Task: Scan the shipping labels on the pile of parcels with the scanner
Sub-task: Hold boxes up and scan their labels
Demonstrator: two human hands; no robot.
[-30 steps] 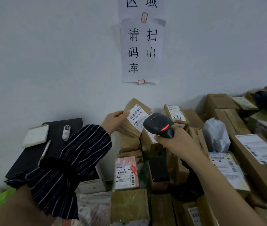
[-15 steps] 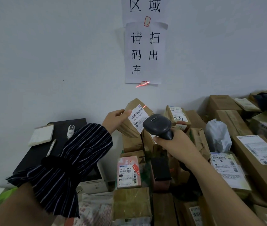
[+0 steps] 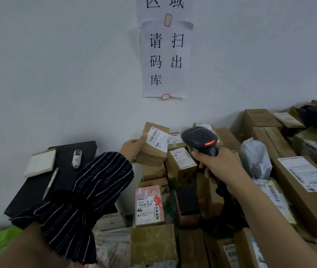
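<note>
Scanner (image 3: pixel 199 139) held in right hand (image 3: pixel 217 163), beside labelled parcel (image 3: pixel 153 153), left hand (image 3: pixel 132 149) holding it

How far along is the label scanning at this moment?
Done: nothing visible marks any parcel as scanned. In hand: the left hand holds up a small brown parcel, label showing, beside the scanner gripped in the right hand, red light lit. Left: the labelled pile below.
</note>
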